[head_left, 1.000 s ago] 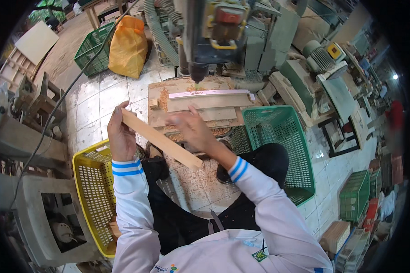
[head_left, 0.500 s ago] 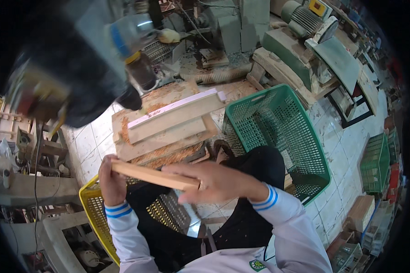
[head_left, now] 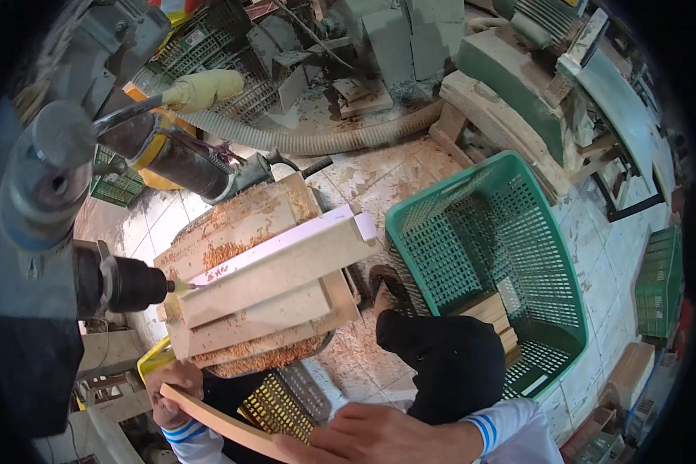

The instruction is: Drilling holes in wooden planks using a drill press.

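Note:
A light wooden strip (head_left: 224,421) lies across my lap, held between both hands low in the picture. My left hand (head_left: 176,393) is closed around its far left end, thumb on top. My right hand (head_left: 367,435) grips the other end, which the fingers partly cover. Ahead of the strip stands a drill press table (head_left: 263,340) littered with orange wood shavings. A long board fence (head_left: 286,267) with a pale pink strip along its top is fixed on it. The drill chuck (head_left: 131,284) points its bit toward the fence from the left.
To the right a green plastic basket (head_left: 572,309) holds several wooden pieces (head_left: 493,317). A yellow basket (head_left: 274,402) sits under the strip. A ribbed hose (head_left: 325,141) crosses the floor behind the table. A machine with a green body (head_left: 510,85) stands at the back right.
The view has shifted, so the drill press now shows sharply. Both hands and the wooden strip sit lower in the picture, the strip still held at both ends.

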The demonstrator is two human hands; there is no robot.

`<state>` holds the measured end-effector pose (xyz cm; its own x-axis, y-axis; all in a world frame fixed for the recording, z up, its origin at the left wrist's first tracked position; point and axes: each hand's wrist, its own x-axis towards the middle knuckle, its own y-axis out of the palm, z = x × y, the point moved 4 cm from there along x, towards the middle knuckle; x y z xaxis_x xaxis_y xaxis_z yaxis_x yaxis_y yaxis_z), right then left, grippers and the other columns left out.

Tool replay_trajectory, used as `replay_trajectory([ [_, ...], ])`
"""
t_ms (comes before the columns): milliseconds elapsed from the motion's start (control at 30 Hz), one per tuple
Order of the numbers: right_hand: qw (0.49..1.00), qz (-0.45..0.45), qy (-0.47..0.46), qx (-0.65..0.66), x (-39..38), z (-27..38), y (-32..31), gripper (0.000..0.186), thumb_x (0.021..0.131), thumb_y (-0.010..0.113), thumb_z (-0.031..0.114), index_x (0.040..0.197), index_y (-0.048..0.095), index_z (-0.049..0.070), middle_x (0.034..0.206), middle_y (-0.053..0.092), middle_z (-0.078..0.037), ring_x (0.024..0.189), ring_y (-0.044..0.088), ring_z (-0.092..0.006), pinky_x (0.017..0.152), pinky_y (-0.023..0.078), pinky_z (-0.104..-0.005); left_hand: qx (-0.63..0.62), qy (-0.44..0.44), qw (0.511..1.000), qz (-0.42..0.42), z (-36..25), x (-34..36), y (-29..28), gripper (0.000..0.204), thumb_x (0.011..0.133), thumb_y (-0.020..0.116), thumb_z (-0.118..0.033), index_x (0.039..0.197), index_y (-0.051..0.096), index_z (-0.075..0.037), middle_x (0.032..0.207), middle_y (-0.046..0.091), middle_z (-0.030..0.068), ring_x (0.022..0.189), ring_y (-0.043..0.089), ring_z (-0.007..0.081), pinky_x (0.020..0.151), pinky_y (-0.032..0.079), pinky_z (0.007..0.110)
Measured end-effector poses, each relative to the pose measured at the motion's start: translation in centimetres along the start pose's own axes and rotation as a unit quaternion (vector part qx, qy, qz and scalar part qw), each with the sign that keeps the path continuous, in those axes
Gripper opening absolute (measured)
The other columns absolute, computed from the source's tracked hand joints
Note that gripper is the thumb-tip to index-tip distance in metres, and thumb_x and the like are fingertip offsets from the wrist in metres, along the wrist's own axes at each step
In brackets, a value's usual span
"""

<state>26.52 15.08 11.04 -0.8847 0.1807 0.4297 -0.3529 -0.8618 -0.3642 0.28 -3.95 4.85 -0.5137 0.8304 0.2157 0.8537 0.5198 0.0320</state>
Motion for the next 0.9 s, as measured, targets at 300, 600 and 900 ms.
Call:
replay_trajectory([
  [300,1.000,-0.021,0.011,-0.006,0.3,-1.7,1.7,0.049,0.081,0.073,0.015,0.124,0.058,-0.002,0.078,0.059,-0.005,0.063,0.057,-0.0196,0.058,0.045,-0.0339,-0.009,0.022,0.998,0.061,0.1,0.4,-1.1,0.047,0.087,0.073,-0.043,0.086,0.067,0.004,0.060,0.055,0.0089,0.049,0.052,0.0210,0.046,0.037,0.036],
  [600,0.992,0.051,0.074,-0.093,0.1,-4.1,2.0,0.043,0.083,0.074,0.018,0.120,0.059,0.001,0.083,0.066,-0.010,0.067,0.065,-0.0225,0.058,0.051,-0.0344,0.062,-0.001,0.998,0.004,-0.7,-0.3,-0.8,0.048,0.078,0.082,-0.040,0.086,0.069,0.005,0.073,0.064,0.0128,0.065,0.058,0.0245,0.058,0.045,0.035],
  [900,0.960,-0.084,0.115,-0.242,2.0,-5.8,1.2,0.025,0.080,0.067,0.007,0.104,0.061,0.006,0.102,0.061,-0.017,0.084,0.063,-0.0378,0.072,0.052,-0.0464,0.362,-0.045,0.931,0.017,-2.0,1.3,-1.4,0.027,0.081,0.078,-0.014,0.102,0.070,0.002,0.080,0.069,0.0091,0.076,0.066,0.0139,0.068,0.051,0.029],
])
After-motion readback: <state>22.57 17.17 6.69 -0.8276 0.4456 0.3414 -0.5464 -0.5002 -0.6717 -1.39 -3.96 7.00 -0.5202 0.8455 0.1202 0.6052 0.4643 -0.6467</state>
